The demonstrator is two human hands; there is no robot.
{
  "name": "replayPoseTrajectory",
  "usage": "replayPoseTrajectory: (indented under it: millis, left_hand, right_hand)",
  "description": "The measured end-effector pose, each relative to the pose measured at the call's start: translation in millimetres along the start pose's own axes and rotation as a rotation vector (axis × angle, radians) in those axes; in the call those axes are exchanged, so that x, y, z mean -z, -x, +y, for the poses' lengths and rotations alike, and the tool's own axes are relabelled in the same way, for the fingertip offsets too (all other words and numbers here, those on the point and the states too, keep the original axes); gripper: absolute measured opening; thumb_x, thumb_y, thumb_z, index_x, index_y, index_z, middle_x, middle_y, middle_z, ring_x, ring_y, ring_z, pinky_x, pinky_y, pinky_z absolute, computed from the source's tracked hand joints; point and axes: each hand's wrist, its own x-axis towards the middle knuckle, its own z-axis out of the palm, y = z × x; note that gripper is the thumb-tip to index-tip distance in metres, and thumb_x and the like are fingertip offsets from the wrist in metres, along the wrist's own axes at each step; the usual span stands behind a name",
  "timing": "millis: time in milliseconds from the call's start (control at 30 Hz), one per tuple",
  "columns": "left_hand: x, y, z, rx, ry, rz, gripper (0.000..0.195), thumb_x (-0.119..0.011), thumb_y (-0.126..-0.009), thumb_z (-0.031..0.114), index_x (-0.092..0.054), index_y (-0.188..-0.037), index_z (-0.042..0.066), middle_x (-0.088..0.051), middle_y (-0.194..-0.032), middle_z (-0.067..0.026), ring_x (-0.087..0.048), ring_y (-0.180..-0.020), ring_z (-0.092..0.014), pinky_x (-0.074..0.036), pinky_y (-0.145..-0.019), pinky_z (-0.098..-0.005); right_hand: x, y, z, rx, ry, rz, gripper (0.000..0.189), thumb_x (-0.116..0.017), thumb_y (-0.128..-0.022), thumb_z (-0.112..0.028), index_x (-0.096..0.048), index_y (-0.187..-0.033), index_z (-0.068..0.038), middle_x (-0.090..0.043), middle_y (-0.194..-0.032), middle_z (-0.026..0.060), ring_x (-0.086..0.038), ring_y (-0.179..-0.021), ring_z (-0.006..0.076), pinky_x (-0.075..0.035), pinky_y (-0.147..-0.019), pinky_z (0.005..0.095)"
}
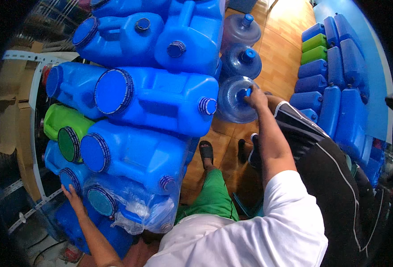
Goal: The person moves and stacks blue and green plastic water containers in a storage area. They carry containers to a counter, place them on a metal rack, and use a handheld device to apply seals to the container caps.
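My right hand (257,97) grips the blue-capped neck of a clear round water jug (233,108), the nearest of several standing in a row on the floor. My left hand (73,199), fingers spread, rests at the wide lid of a small blue plastic jerrycan (70,178) low on the left of a stack. Beside that hand is a plastic-wrapped blue container with a teal lid (102,201). Higher in the stack lie large blue jerrycans (169,83) on their sides, and a green jerrycan (68,120) with a dark green lid.
A co-worker in black clothing with white piping (320,163) is close on my right. Beyond, blue and green jerrycans (328,66) are stacked against the blue wall. At the left stand a white slotted metal rack (34,100) and cardboard (23,133). The floor (280,50) is tiled.
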Motion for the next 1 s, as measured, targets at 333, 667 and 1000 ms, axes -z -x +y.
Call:
replayPoseTrajectory:
  millis: [333,667,1000]
  left_hand:
    - [-25.3,-8.9,-23.8,-0.295,-0.085,0.075,0.076,-0.061,-0.095,0.038,-0.027,-0.151,0.001,-0.028,-0.156,-0.0222,-0.028,-0.144,-0.035,-0.022,-0.118,-0.042]
    - [-28.4,-26.7,-11.6,-0.036,0.396,-0.097,0.112,-0.075,-0.075,0.059,-0.017,-0.154,0.006,-0.02,-0.156,-0.0278,-0.021,-0.145,-0.04,-0.025,-0.117,-0.0477]
    - [-43.1,-32.4,-25.8,-0.16,0.313,-0.166,0.111,-0.064,-0.077,0.072,-0.017,-0.155,0.009,-0.012,-0.156,-0.0326,-0.015,-0.144,-0.048,-0.02,-0.117,-0.0538]
  right_hand:
    - [242.0,161.4,-76.5,0.229,0.148,0.225,0.059,-0.073,-0.074,-0.029,-0.058,-0.128,-0.01,-0.069,-0.107,0.0225,-0.067,-0.098,0.0376,-0.052,-0.087,0.0433]
    - [485.1,428.9,-220.5,0.531,0.146,0.555,0.053,-0.069,-0.079,-0.008,-0.048,-0.128,-0.007,-0.058,-0.1,0.0088,-0.056,-0.089,0.0174,-0.049,-0.079,0.0308]
    - [549.5,548.1,-426.1,0.788,0.115,0.525,0.053,-0.072,-0.086,-0.028,-0.054,-0.132,-0.011,-0.063,-0.114,0.0084,-0.061,-0.101,0.0226,-0.05,-0.086,0.0356]
